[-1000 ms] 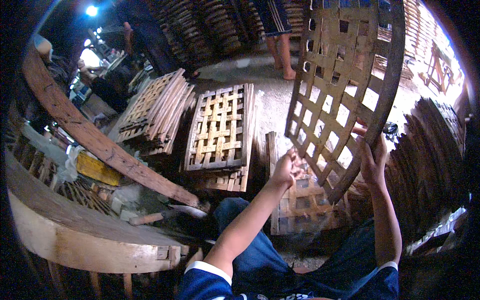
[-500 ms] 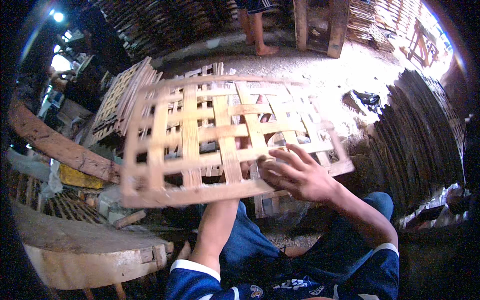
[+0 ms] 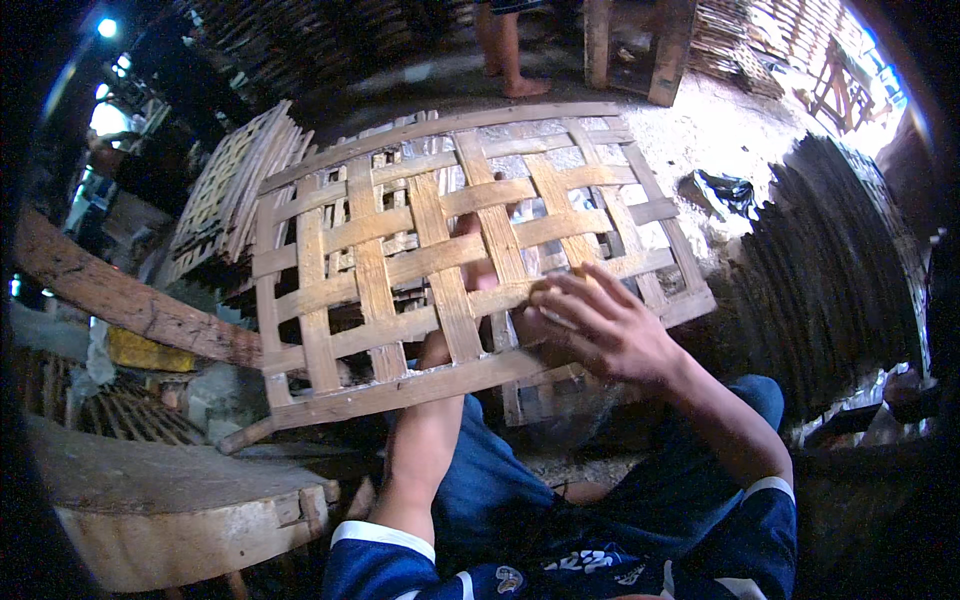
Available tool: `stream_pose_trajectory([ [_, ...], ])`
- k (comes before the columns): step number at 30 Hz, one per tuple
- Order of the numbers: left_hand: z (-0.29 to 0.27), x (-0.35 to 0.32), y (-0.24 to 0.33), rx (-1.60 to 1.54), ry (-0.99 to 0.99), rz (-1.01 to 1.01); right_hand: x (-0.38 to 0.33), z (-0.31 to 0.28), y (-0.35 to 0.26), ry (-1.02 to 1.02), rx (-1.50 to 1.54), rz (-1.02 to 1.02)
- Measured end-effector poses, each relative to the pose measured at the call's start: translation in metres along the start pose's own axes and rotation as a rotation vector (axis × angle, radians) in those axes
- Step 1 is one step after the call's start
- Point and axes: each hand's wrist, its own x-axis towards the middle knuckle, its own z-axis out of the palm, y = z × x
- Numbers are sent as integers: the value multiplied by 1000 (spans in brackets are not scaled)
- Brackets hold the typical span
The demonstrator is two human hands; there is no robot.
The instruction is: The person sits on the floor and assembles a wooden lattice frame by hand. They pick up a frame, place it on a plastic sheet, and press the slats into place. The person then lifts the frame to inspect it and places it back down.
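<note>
A light wooden-framed panel woven from flat bamboo strips (image 3: pixel 372 270) is held tilted in front of me, above my lap. My left hand (image 3: pixel 480 274) is behind it, and its fingers and palm show through the gaps as it bears the panel. Over the front face, near the lower right edge, is my right hand (image 3: pixel 605 325). Its fingers are bent and drawn together against the strips. Whatever lies within them is hidden and somewhat blurred.
Similar woven panels (image 3: pixel 225 190) lean in a stack at the left. Dark slats (image 3: pixel 830 290) stand in a row at the right. A curved wooden beam (image 3: pixel 120 290) and a worn wooden bench (image 3: pixel 170 530) are to my left. Another person's bare foot (image 3: pixel 527 88) is at the far side.
The panel has tipped, its far edge rising and its left side turning a little. My right hand has moved slightly up and right across it. My left hand stays behind the panel.
</note>
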Motion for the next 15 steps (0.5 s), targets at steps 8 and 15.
stream_pose_trajectory([
  [8, -35, -13, 27, 437, 357, 158, -14, -43, 59, 366, 294, 643],
  [15, -66, -19, 8, 603, 245, 121, -51, 5, 120, 526, 896, 930],
])
